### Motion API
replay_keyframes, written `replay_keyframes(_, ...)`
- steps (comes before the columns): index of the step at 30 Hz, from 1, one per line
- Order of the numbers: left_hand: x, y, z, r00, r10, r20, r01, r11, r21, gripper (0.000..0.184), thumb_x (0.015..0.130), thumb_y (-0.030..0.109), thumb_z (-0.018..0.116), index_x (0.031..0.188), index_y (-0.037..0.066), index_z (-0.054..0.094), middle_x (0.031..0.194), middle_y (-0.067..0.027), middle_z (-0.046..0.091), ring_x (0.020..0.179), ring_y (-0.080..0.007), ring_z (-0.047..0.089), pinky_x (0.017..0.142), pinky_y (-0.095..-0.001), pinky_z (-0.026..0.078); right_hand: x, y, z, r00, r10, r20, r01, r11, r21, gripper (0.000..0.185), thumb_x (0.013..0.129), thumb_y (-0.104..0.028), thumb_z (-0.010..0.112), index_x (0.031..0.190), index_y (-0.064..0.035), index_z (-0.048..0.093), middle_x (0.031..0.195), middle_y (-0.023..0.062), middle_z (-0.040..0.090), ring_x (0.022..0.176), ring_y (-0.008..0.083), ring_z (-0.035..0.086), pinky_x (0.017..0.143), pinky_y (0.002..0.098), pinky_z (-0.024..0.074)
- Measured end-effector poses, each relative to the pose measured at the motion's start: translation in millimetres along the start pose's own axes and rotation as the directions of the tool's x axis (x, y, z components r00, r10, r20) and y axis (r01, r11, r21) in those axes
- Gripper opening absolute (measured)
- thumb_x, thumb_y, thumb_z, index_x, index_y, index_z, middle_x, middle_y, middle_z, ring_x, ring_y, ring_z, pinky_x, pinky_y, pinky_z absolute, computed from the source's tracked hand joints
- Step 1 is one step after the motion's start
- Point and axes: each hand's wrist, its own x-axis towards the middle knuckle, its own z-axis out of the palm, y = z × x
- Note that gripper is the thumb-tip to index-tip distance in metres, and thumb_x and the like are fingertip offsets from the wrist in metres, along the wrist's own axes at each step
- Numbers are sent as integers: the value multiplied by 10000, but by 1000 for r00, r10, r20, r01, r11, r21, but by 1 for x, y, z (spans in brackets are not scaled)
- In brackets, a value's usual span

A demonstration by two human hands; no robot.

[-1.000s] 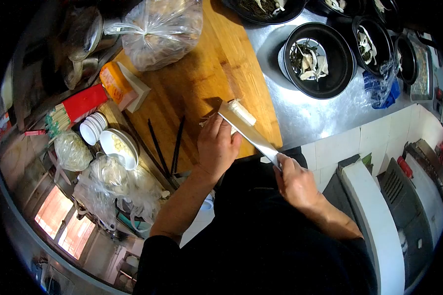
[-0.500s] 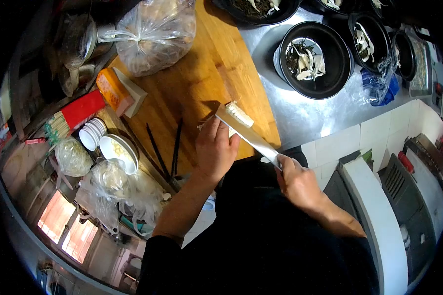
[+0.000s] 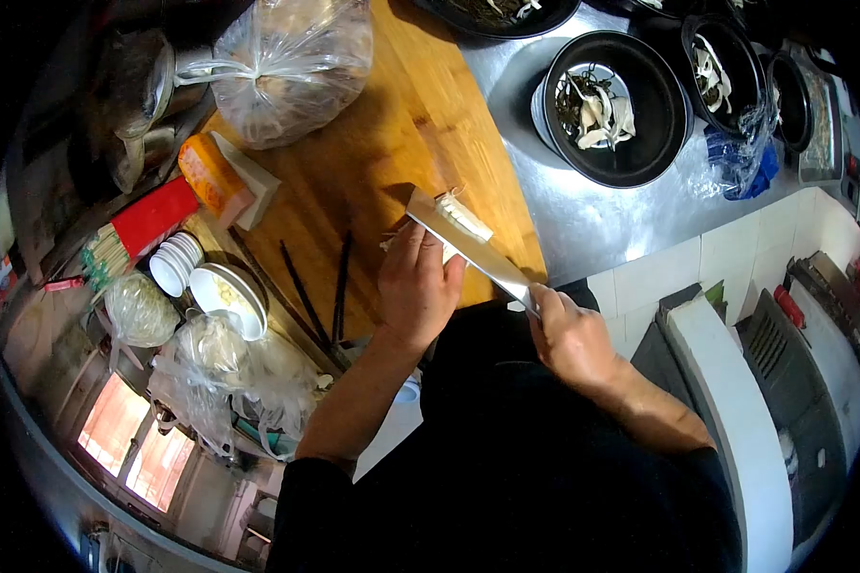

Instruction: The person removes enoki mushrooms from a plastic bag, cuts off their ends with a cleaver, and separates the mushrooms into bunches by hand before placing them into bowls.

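My right hand point(image 3: 575, 336) is closed round the handle of a cleaver point(image 3: 478, 253), whose broad blade slants up and left over the wooden cutting board point(image 3: 392, 143). On the blade's far side lies a pale, stringy cut piece of food point(image 3: 465, 218); its exact kind is unclear. My left hand point(image 3: 419, 294) has its fingertips bent against the near side of the blade. Bits of the same pale food show around those fingers, mostly hidden beneath the hand. A pair of dark chopsticks point(image 3: 342, 286) rests on the board to the left.
A black bowl point(image 3: 674, 115) with dark strands and white strips stands on the steel counter point(image 3: 607, 224), with several similar bowls behind. Along the left are a tied plastic bag point(image 3: 296, 86), an orange carton point(image 3: 210, 181), stacked white cups point(image 3: 175, 265) and a white bowl point(image 3: 222, 296).
The cleaver has tilted, showing more of its flat side, and its tip has shifted a little left and up. My right hand has moved slightly left. My left hand stays nearly in place.
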Motion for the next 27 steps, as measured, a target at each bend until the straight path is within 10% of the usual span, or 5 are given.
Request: replay_keyframes(27,3,-1,-4,999,1,-48,-3,999,-54,591,813,108,811,1333,-57,585,1330,-242,630,1214,-423,619,1019,-465,507,55,-7,10,996,64,57,-65,998,7,240,964,-98,641,1158,24,570,915,263,692,747,441,696,638,499,573)
